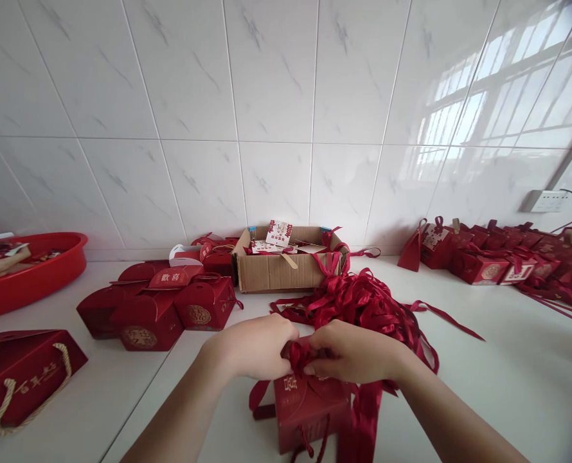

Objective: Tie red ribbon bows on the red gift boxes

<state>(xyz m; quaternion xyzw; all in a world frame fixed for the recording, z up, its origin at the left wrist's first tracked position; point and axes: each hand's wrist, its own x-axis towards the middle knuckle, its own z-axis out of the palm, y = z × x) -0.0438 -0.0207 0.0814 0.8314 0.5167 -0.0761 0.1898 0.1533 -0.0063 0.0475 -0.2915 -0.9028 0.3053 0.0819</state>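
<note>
Nearest you, the red gift box [311,413] sits below your left hand [261,346] and right hand [351,352], each grip clamped on the red ribbon [299,357] atop it; uneven pulling could crush the lid [308,384] or snag the ribbon pile [366,302] behind, though the tabletop [508,379] gives you moving room to the right

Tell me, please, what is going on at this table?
A person is handling a dark red ribbon on top of a small red box, with the left hand and right hand both holding it. The ribbon is bunched between the fingers; whether it is knotted cannot be told. Just beyond lies a heap of loose ribbon, next to an open cardboard box with printed cards. More red boxes stand to the left and right.
</note>
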